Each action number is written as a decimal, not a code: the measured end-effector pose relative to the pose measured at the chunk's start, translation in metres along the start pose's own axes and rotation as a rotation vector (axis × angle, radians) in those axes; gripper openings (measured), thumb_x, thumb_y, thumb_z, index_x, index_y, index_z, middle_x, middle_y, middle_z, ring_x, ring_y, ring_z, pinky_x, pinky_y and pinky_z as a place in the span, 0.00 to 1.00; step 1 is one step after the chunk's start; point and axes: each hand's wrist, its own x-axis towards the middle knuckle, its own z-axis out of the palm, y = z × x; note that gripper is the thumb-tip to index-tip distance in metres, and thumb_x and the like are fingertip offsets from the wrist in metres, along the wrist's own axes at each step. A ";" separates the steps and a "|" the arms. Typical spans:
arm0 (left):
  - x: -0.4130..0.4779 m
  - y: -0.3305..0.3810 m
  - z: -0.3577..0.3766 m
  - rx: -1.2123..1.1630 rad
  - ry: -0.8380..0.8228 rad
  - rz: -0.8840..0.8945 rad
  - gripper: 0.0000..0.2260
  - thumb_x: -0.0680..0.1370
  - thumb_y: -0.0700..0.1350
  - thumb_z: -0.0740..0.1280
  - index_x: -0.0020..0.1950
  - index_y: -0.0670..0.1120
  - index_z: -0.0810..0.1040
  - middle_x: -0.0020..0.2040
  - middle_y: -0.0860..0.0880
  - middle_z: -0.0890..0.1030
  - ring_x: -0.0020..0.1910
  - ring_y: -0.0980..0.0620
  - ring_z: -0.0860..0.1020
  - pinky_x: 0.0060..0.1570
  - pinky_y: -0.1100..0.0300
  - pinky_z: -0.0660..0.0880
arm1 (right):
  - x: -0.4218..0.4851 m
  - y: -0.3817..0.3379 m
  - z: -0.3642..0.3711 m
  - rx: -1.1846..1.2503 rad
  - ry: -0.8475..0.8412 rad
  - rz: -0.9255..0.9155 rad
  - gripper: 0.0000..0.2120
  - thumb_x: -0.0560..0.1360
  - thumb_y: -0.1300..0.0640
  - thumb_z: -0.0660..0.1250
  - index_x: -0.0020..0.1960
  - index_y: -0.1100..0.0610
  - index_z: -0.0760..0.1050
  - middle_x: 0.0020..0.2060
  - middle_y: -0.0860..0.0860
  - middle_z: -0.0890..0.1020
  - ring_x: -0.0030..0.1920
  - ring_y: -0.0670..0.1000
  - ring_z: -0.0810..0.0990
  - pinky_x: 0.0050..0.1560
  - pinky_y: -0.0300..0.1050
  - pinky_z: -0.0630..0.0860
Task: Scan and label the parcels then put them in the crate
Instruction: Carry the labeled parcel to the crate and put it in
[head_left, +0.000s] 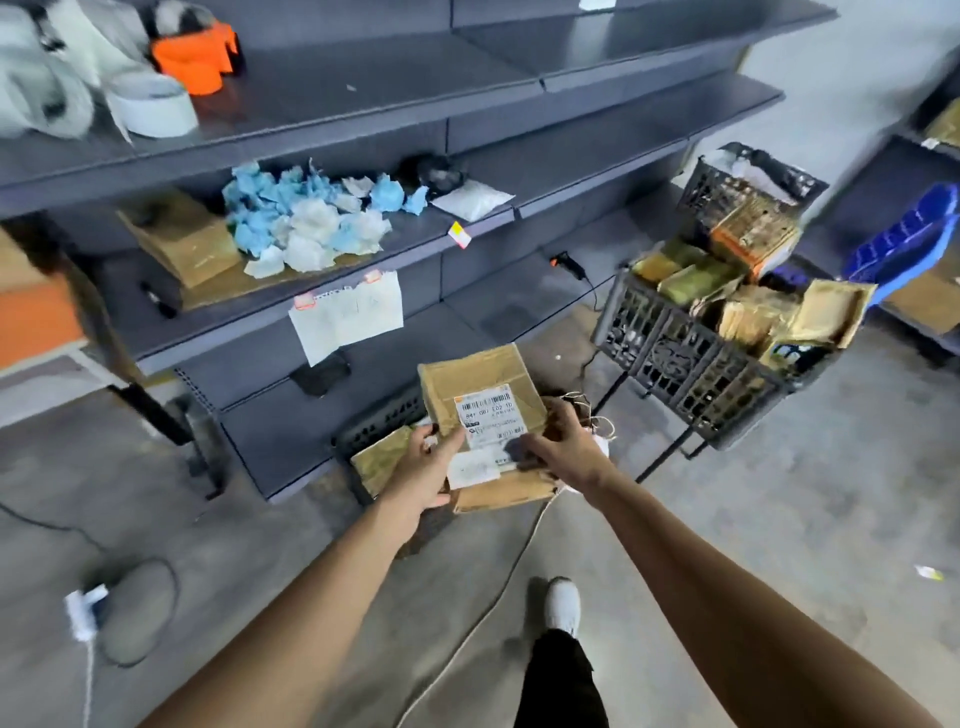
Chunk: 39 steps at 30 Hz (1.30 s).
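Observation:
A brown cardboard parcel (475, 382) with a white barcode label (488, 415) is held between both hands, low in front of the grey shelving. My left hand (426, 467) grips its left edge and my right hand (563, 441) grips its right edge. Below it a dark crate (379, 426) stands on the floor with more brown parcels (506, 491) in it, one bearing a white label. A handheld scanner (566, 262) with an orange tip lies on a lower shelf.
A black basket on legs (691, 364), heaped with brown parcels, stands to the right. The shelves hold crumpled blue and white paper (311, 223), a flat box (182, 236), tape rolls (153, 104) and a taped paper sheet (345, 314). Cables and a power strip (83, 610) lie on the floor.

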 end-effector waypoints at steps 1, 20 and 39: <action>0.015 0.005 0.009 -0.015 0.032 -0.013 0.24 0.76 0.60 0.67 0.69 0.55 0.65 0.58 0.52 0.79 0.54 0.49 0.79 0.44 0.55 0.76 | 0.022 0.000 -0.007 0.015 -0.045 0.006 0.27 0.72 0.63 0.73 0.66 0.55 0.65 0.51 0.54 0.82 0.43 0.45 0.85 0.42 0.40 0.82; 0.343 -0.079 0.056 -0.098 0.167 -0.209 0.13 0.76 0.51 0.71 0.58 0.60 0.73 0.57 0.52 0.80 0.50 0.54 0.80 0.48 0.53 0.79 | 0.413 0.151 0.023 -0.560 -0.348 -0.026 0.32 0.76 0.44 0.68 0.75 0.50 0.60 0.54 0.46 0.81 0.45 0.45 0.80 0.40 0.31 0.71; 0.594 -0.307 0.020 0.111 0.154 -0.163 0.47 0.65 0.40 0.80 0.78 0.48 0.57 0.66 0.50 0.76 0.47 0.58 0.77 0.40 0.72 0.73 | 0.611 0.417 0.149 -0.661 -0.593 -0.042 0.57 0.63 0.51 0.82 0.79 0.45 0.45 0.74 0.46 0.67 0.74 0.52 0.65 0.73 0.57 0.63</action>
